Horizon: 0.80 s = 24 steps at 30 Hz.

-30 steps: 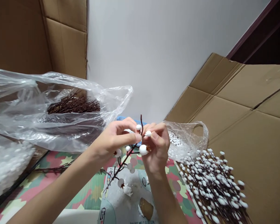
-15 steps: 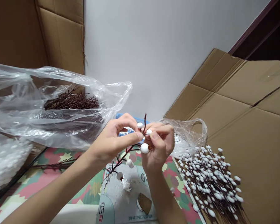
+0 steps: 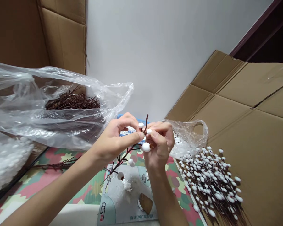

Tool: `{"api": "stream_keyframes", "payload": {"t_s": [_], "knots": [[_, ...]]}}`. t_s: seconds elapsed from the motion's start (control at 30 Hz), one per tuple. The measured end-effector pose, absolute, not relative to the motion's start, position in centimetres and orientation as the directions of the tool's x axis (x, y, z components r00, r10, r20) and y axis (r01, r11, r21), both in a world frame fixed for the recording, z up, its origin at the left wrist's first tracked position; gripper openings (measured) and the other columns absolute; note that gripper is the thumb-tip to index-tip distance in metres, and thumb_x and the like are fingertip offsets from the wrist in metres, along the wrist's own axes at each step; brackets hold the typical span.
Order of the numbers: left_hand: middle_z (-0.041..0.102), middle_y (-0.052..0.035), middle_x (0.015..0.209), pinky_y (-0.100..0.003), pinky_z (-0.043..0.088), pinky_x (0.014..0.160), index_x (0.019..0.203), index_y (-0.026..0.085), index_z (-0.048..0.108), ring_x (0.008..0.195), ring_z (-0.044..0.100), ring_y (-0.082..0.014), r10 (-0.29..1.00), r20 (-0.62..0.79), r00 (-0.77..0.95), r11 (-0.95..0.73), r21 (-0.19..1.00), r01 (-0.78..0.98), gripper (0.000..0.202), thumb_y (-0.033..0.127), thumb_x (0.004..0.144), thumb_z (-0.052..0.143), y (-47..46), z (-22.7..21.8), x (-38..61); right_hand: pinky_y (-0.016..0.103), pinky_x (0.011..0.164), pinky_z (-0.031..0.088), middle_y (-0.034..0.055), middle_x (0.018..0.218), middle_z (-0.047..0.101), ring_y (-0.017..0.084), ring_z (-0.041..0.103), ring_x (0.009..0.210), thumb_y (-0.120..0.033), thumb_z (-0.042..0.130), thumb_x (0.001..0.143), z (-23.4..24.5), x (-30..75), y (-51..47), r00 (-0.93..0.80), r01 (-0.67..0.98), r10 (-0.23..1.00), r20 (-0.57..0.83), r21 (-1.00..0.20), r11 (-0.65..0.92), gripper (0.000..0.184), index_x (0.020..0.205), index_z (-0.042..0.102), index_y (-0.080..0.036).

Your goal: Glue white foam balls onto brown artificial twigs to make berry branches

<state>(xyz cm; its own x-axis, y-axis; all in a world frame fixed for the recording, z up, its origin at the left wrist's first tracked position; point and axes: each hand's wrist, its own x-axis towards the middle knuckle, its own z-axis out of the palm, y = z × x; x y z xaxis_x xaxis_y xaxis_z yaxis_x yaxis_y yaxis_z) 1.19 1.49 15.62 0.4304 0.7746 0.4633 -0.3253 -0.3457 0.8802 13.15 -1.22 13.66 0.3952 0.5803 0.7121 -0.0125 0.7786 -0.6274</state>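
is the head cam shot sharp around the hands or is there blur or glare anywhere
In the head view, the left hand, the right hand and the white berry look sharp, with no clear motion blur; the clear plastic bag shows bright glare along its folds; the light is soft, with only faint shadows.

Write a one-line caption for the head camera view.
Left hand and right hand hold a brown twig bearing white foam berries above a printed card.
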Motion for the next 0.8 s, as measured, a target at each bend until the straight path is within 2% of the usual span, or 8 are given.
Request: {"api": "stream_keyframes", "payload": {"t_s": [0.13, 0.5, 0.7, 0.8], "knots": [[0.052, 0.0006, 0.075, -0.029, 0.034, 0.066, 0.064, 0.018, 0.064, 0.072, 0.049, -0.0133, 0.771, 0.472, 0.427, -0.365, 0.877, -0.311, 0.008, 0.019, 0.071, 0.068, 1.5, 15.6, 1.1, 0.026, 0.063, 0.046, -0.0068, 0.057, 0.05, 0.011, 0.055, 0.062, -0.011, 0.054, 0.073, 13.6, 13.0, -1.2, 0.399, -0.035, 0.578, 0.712, -0.618, 0.785, 0.014, 0.065, 0.055, -0.022], [0.053, 0.0005, 0.077, -0.029, 0.035, 0.067, 0.066, 0.017, 0.065, 0.072, 0.05, -0.0128, 0.771, 0.469, 0.43, -0.364, 0.879, -0.308, 0.008, 0.021, 0.072, 0.069, 1.3, 15.5, 1.3, 0.028, 0.064, 0.046, -0.006, 0.063, 0.055, 0.012, 0.056, 0.064, -0.012, 0.054, 0.076, 13.1, 13.1, -1.2, 0.397, 0.086, 0.503, 0.768, -0.577, 0.812, 0.013, 0.068, 0.054, -0.022], [0.054, -0.0008, 0.081, -0.03, 0.037, 0.069, 0.068, 0.018, 0.065, 0.076, 0.052, -0.0144, 0.788, 0.426, 0.444, -0.299, 0.896, -0.33, 0.008, 0.022, 0.073, 0.07, 1.5, 15.4, 1.4, 0.029, 0.064, 0.046, -0.0054, 0.063, 0.057, 0.013, 0.058, 0.066, -0.014, 0.058, 0.076, 13.5, 13.9, -1.2, 0.337, 0.114, 0.549, 0.765, -0.612, 0.783, 0.011, 0.07, 0.057, -0.023], [0.055, -0.0016, 0.085, -0.031, 0.037, 0.074, 0.072, 0.018, 0.067, 0.081, 0.052, -0.0166, 0.778, 0.438, 0.45, -0.333, 0.895, -0.295, 0.007, 0.025, 0.073, 0.07, 1.8, 15.1, 1.2, 0.029, 0.067, 0.048, -0.0047, 0.068, 0.061, 0.013, 0.06, 0.07, -0.013, 0.059, 0.077, 13.7, 14.2, -1.2, 0.322, 0.097, 0.544, 0.775, -0.598, 0.796, 0.011, 0.072, 0.06, -0.023]]}}
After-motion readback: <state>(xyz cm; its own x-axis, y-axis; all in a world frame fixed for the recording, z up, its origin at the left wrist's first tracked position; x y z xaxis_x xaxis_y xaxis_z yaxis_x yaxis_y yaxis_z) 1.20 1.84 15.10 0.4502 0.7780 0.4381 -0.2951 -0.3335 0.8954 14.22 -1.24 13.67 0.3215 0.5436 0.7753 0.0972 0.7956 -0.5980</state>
